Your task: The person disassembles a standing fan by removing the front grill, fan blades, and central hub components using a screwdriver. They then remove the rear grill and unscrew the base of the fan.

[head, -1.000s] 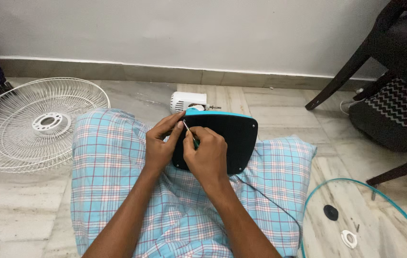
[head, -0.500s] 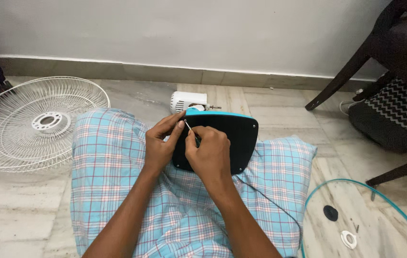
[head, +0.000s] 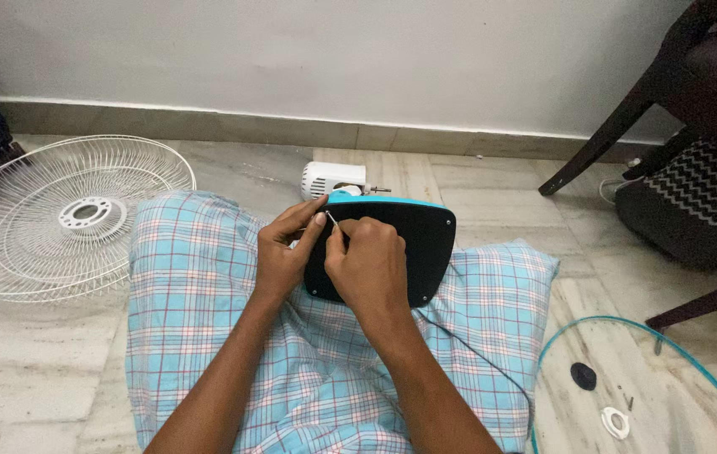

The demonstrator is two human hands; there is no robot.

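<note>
Right hand (head: 368, 262) pinches a thin metal pin (head: 332, 221) – fingers closed – over the smooth black rounded base (head: 409, 248) on the checked-cloth lap; left hand (head: 285, 252) grips its 9 o'clock edge.

light: soft, even indoor | shadows: faint | focus: sharp

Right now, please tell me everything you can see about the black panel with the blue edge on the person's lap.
The black panel is a flat, rounded-corner plate, seemingly plastic, with a blue rim along its top edge and small screw points near the corners. It rests tilted on the checked cloth over the lap. The left hand grips its left edge; the right hand lies on its face, holding a thin metal tool. A dark cable trails from below.
</note>
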